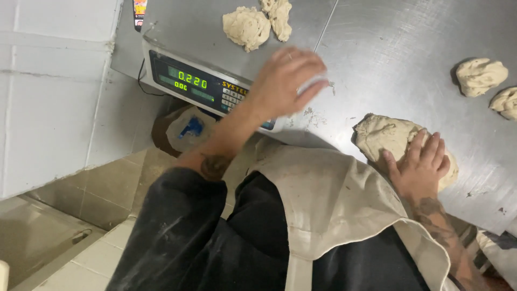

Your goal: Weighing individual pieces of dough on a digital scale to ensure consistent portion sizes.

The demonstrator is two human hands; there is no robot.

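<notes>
Big dough lump [389,141]: pale, rough, lying on steel table. Two torn dough pieces [257,22]: ragged, touching, sitting on the scale's platform.

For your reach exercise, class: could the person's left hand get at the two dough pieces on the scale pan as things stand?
Probably yes. The left hand hovers over the front edge of the scale, just short of the dough pieces, with bare pan between and nothing in the way. The right hand presses a separate lump.
</notes>
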